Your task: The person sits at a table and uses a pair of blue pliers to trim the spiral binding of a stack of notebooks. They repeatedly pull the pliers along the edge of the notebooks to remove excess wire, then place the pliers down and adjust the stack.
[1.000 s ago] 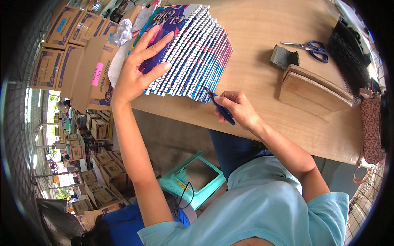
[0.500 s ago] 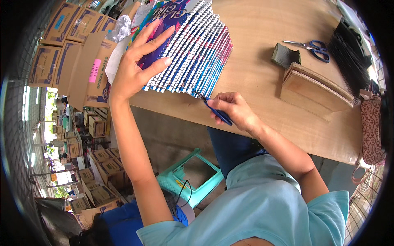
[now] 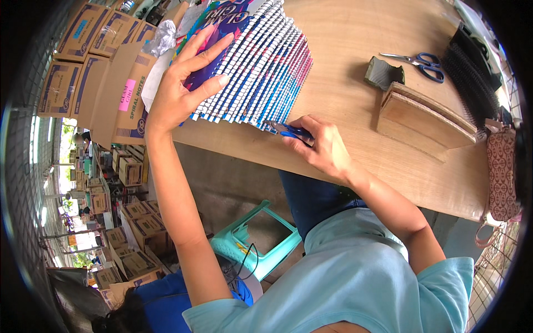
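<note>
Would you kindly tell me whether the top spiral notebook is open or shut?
Shut: the notebook shows its purple cover, face up beneath the left hand.

Here's light blue shirt (image 3: 383, 266), plain front, soft folds running across, rounded neckline (image 3: 345, 325) at lower edge. Left sleeve (image 3: 214, 311), right sleeve (image 3: 444, 280): short, loose, same light blue. Dark blue trousers (image 3: 319, 202) below hem. Left hand (image 3: 173, 97), right hand (image 3: 325, 147): both bare, ungloved, slim fingers.

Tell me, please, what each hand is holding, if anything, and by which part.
The right hand holds the blue-handled pliers by the handles; the left hand rests spread on the spiral notebooks, gripping nothing.
</note>
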A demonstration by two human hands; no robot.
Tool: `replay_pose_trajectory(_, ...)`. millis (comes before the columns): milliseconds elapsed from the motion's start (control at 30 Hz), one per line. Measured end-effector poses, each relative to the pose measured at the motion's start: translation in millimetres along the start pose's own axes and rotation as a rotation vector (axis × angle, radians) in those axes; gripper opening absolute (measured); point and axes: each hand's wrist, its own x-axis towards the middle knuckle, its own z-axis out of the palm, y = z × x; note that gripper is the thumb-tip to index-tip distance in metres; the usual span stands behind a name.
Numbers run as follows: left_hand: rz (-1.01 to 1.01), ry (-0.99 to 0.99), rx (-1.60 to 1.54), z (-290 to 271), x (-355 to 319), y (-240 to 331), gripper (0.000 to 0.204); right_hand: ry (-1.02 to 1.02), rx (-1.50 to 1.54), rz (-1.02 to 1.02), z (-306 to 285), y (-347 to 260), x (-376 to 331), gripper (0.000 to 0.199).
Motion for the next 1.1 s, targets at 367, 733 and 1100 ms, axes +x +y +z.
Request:
replay_pose_trajectory(367,0.022,0.005,0.023,-1,-1,-2,0.052,0.109,-0.178,-0.161,9,4,-7,0.042)
replay_pose_trajectory(733,0.020,-0.008,0.064,0,0,-2,0.056,-0.261,0.642,0.689,4,1,11,0.037)
replay_pose_trajectory(1100,0.040,0.008,0.029,0,0,-6,0.052,-0.033,-0.093,-0.002,9,1,-5,0.030)
